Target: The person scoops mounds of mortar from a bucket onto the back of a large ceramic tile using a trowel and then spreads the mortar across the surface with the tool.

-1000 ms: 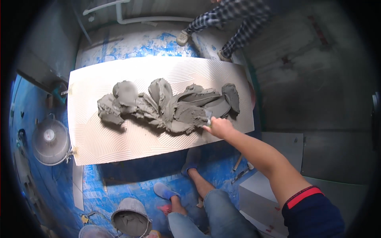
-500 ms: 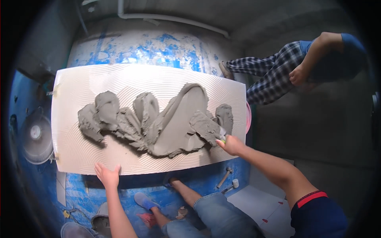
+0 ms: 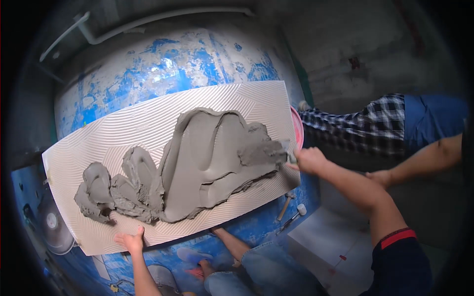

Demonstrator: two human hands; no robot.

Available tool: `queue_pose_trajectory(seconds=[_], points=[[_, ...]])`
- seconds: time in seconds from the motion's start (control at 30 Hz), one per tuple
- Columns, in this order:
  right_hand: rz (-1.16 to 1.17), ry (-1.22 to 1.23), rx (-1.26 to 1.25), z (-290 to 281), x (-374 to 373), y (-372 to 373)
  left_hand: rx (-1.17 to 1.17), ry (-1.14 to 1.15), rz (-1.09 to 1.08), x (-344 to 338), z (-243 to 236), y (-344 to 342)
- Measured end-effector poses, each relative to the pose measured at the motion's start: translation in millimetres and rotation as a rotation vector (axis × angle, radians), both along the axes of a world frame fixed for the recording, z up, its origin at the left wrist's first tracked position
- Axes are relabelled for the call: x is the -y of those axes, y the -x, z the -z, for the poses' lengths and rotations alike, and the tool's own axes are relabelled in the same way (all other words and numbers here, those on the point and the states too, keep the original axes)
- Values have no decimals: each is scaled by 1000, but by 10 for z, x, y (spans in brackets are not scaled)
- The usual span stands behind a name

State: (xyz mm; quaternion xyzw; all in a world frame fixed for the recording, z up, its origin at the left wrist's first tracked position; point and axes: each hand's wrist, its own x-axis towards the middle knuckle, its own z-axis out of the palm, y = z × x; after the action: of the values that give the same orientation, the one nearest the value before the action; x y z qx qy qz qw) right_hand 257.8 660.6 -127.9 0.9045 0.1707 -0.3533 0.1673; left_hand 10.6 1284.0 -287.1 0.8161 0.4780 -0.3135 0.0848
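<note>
One right hand [image 3: 311, 161] grips a mortar-caked, flat-bladed trowel [image 3: 286, 148] at the right of wet grey mortar [image 3: 190, 163] heaped across a large pale, ridged rectangular panel [image 3: 148, 127]; the left hand [image 3: 131, 241], fingers spread, rests at its near edge. Shallow-angled, even strokes should spread it best. No lettering is legible.

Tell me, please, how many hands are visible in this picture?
3: the left hand on the board at its near edge, the right hand gripping a trowel, and a co-worker's hand toward the right. The co-worker's other hand may be hidden.
</note>
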Motion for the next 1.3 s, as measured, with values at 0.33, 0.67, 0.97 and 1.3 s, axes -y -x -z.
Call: queue_pose_trajectory(seconds=[0.33,0.67,0.97,1.3], points=[[522,-229,149,498,17,-566,55,36,70,-99,100,88],[2149,-1105,-444,504,-745,-65,52,60,-35,96,-102,-126],[1077,-749,-503,446,-2976,598,-16,-13,-50,47,-90,-90],[1234,-405,8,287,-1435,21,-18,32,-83,146,-260,-248]])
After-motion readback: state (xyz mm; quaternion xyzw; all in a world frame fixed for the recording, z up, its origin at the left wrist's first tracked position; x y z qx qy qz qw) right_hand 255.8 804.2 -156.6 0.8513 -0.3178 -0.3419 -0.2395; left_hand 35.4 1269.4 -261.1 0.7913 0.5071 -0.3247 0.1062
